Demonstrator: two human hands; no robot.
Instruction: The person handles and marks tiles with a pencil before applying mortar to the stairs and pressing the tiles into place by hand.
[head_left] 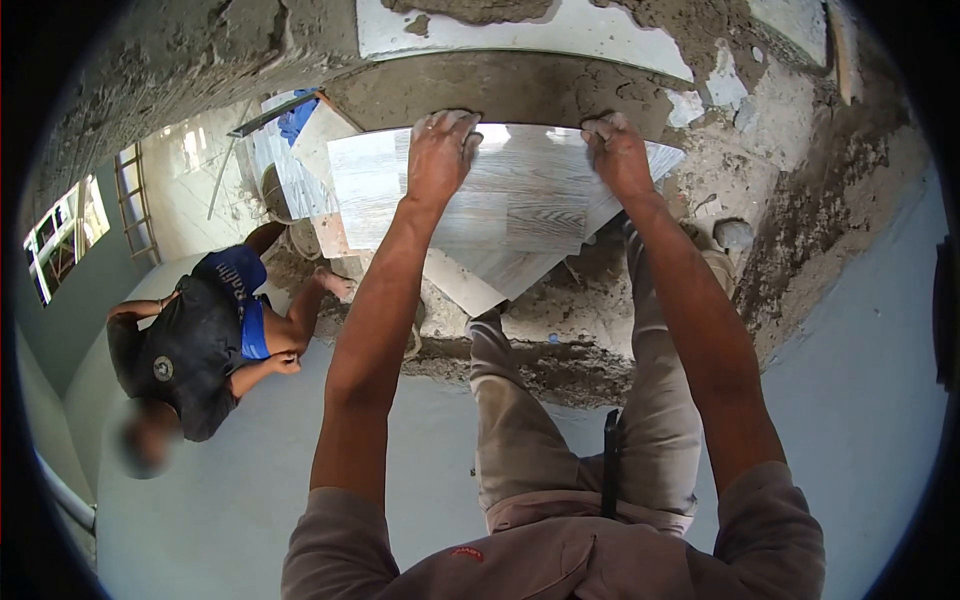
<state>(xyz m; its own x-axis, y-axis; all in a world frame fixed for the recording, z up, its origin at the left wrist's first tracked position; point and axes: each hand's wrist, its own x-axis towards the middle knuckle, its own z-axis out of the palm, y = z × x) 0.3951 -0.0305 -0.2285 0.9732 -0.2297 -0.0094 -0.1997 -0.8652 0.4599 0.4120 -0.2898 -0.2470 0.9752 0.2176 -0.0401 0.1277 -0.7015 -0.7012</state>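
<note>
Both hands, two in all, hold one large wood-grain tile [545,190]: left hand [440,155] and right hand [618,155] each have fingers bent over its far edge. It lies between and below them, reaching back toward the body. Beyond are one mortar strip [520,85], one white slab [545,38] and, off left, one co-worker [195,340].

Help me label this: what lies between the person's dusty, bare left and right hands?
In the head view, a flat, pale grey, wood-patterned tile spans between the left hand and right hand.
</note>
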